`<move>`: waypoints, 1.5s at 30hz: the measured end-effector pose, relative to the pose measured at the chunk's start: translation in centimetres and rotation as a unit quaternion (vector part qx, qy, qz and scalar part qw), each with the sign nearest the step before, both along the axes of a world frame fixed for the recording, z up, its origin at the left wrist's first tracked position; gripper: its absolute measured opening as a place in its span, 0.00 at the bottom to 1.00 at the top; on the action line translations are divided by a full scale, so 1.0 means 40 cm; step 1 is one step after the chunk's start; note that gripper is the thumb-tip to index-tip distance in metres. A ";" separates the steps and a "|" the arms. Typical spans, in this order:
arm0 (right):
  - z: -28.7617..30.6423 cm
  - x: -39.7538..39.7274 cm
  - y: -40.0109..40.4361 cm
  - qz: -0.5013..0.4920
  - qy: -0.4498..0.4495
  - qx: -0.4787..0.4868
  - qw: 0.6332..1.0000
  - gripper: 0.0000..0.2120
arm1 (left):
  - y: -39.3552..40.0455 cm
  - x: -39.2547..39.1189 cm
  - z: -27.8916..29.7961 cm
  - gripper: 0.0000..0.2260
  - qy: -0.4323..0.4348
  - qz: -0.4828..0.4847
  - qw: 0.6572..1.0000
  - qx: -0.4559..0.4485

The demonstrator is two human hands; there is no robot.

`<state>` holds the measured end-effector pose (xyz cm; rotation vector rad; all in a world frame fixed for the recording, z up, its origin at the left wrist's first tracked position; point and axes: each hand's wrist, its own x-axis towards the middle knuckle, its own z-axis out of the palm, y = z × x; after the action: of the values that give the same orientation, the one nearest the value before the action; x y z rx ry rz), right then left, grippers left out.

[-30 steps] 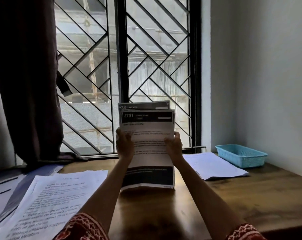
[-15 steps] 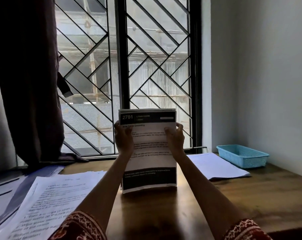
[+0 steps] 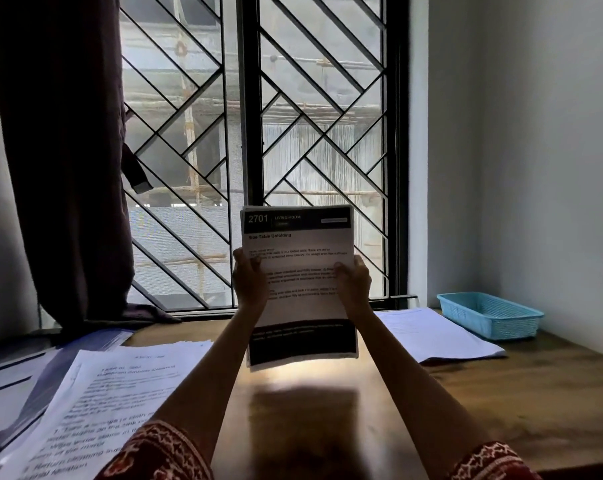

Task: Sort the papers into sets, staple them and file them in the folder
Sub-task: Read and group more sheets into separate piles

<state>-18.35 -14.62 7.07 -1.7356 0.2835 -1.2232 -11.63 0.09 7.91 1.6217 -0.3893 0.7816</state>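
Papers [image 3: 302, 299] upright between left hand [image 3: 250, 282] and right hand [image 3: 353, 284], gripped at both side edges.

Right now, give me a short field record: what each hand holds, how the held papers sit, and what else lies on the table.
left hand: grips left edge of the white printed paper set with black header
right hand: grips its right edge
paper set: upright, edges squared, bottom edge just above the brown wooden table; contact unclear
left of table: loose white printed sheets
right of table: flat white paper stack, light blue plastic basket beyond it
stapler: not visible
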 end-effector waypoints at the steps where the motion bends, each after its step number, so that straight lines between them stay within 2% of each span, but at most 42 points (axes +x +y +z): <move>1: 0.010 0.000 0.000 -0.003 -0.006 -0.006 1.000 0.09 | -0.001 -0.002 0.009 0.10 -0.006 -0.006 1.000 -0.005; 4: -0.015 0.003 -0.007 0.001 0.001 -0.006 1.000 0.11 | -0.003 -0.005 -0.010 0.11 0.007 -0.014 1.000 -0.002; 6: -0.082 0.006 -0.009 0.012 0.035 0.017 0.999 0.14 | -0.006 -0.002 -0.075 0.09 0.044 -0.022 0.998 0.025; 8: -0.161 -0.001 -0.002 0.021 0.068 0.040 0.997 0.21 | -0.007 -0.006 -0.162 0.08 0.094 -0.042 0.993 0.064; 11: -0.230 0.000 -0.005 0.022 0.106 0.046 0.993 0.28 | -0.005 -0.008 -0.248 0.12 0.153 -0.059 0.980 0.112; 13: -0.223 0.006 -0.010 0.012 0.119 0.051 0.992 0.23 | -0.007 -0.006 -0.247 0.12 0.166 -0.051 0.978 0.117; 16: -0.182 0.032 -0.021 -0.001 0.109 0.043 0.993 0.13 | -0.022 -0.001 -0.202 0.08 0.138 -0.055 0.984 0.095; 20: -0.156 0.054 -0.041 -0.022 0.089 0.026 0.995 0.13 | -0.046 0.007 -0.178 0.11 0.110 -0.049 0.990 0.079; 23: -0.223 0.043 -0.060 -0.017 0.152 0.010 0.988 0.16 | -0.061 0.021 -0.239 0.13 0.177 -0.042 0.972 0.148; 25: -0.282 0.033 -0.078 -0.015 0.229 -0.028 0.973 0.17 | -0.074 0.034 -0.283 0.14 0.235 -0.035 0.946 0.220; 28: -0.320 0.044 -0.121 -0.078 0.333 -0.076 0.937 0.21 | -0.113 0.064 -0.334 0.18 0.287 -0.034 0.893 0.347; 30: -0.332 0.058 -0.145 -0.124 0.380 -0.107 0.910 0.26 | -0.143 0.076 -0.361 0.17 0.283 -0.013 0.862 0.420; 32: -0.347 0.073 -0.163 -0.166 0.417 -0.126 0.885 0.25 | -0.180 0.079 -0.378 0.18 0.260 0.034 0.844 0.467; 37: -0.349 0.106 -0.214 -0.240 0.438 -0.148 0.854 0.18 | -0.245 0.092 -0.383 0.17 0.233 0.064 0.840 0.486; 42: -0.352 0.113 -0.233 -0.285 0.455 -0.201 0.819 0.18 | -0.280 0.101 -0.389 0.16 0.222 0.088 0.842 0.483; 45: -0.349 0.116 -0.228 -0.301 0.433 -0.223 0.820 0.18 | -0.270 0.090 -0.386 0.18 0.235 0.121 0.855 0.447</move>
<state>-13.69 -23.72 -6.89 -2.6838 1.2474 -0.8402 -8.02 -10.69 -7.52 2.7057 -0.1907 0.3404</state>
